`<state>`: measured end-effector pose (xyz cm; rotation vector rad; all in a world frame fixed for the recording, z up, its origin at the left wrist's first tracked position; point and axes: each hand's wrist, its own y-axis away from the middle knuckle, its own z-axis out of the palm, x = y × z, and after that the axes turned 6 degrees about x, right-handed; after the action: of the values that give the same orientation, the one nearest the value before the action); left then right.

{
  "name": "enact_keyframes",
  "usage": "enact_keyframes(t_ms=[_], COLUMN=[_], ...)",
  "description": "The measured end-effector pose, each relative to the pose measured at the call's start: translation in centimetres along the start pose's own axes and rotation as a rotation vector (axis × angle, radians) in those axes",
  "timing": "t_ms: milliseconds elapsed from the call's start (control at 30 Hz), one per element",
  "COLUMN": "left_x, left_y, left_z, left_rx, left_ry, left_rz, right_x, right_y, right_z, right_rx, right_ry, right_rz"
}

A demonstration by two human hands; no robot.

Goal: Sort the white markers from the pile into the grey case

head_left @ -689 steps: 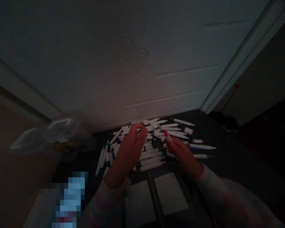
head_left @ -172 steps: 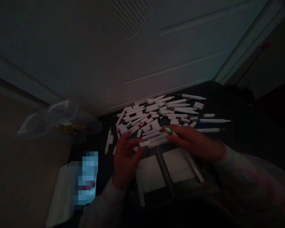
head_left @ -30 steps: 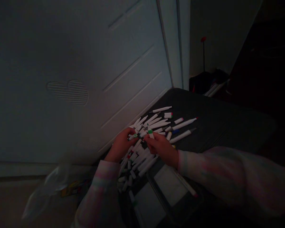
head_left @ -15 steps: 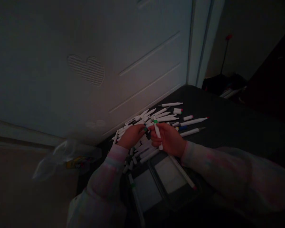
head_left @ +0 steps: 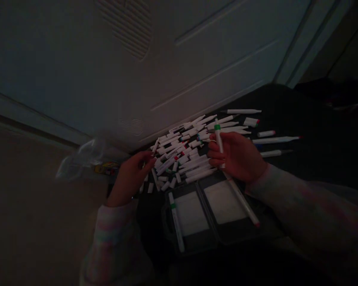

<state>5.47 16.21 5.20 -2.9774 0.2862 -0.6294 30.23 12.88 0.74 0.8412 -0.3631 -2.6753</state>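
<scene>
The scene is dim. My right hand (head_left: pixel 238 155) is closed round a white marker with a green band (head_left: pixel 218 137), held upright above a heap of white markers and caps (head_left: pixel 185 153) on a dark mat. My left hand (head_left: pixel 130 177) reaches down at the heap's left edge, fingers bent over loose caps; I cannot make out whether it holds one. In front of the heap lies an open dark marker case (head_left: pixel 210 210) with two pale panels. One marker (head_left: pixel 176 220) lies along its left side and another (head_left: pixel 243 200) across its right.
A white panelled door (head_left: pixel 179 59) with heart-shaped grooves stands right behind the heap. A clear plastic bag (head_left: pixel 83 161) with a colourful pack lies on the pale floor at left. Several single markers (head_left: pixel 276 140) lie apart at the right on the mat.
My right hand has lifted the green-banded marker upright. My left hand has left it and dropped to the heap's left edge. The view has swung left and down.
</scene>
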Motion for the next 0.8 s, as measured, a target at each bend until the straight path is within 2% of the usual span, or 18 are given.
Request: enact_keyframes(t_ms=[133,233,300,367,600,800], left_x=[-2.8,-3.2,-3.3,-3.5,-4.5,-3.5], left_y=[2.7,4.0,4.5,4.8,5.0,4.8], left_z=[1.4,3.1,4.1,4.8,6.0,6.6], left_rx=[0.141,0.173,0.197,0.229,0.306,0.246], left_ry=[0.149,0.259,0.304,0.281,0.073,0.002], left_rz=[-0.193,-0.266,-0.266,-0.197,0.203,0.317], right_x=[0.1,0.3,0.4,0.4,0.5,0.6], right_y=[0.2,0.2,0.1,0.1,0.0,0.1], right_z=[0.1,0.2,0.2,0.1,0.0,0.1], right_rx=[0.016,-0.004,0.002,0.028,0.080,0.093], right_ry=[0.090,0.053,0.029,0.048,0.121,0.209], right_rz=[-0.006,0.035,0.049,0.042,0.000,0.005])
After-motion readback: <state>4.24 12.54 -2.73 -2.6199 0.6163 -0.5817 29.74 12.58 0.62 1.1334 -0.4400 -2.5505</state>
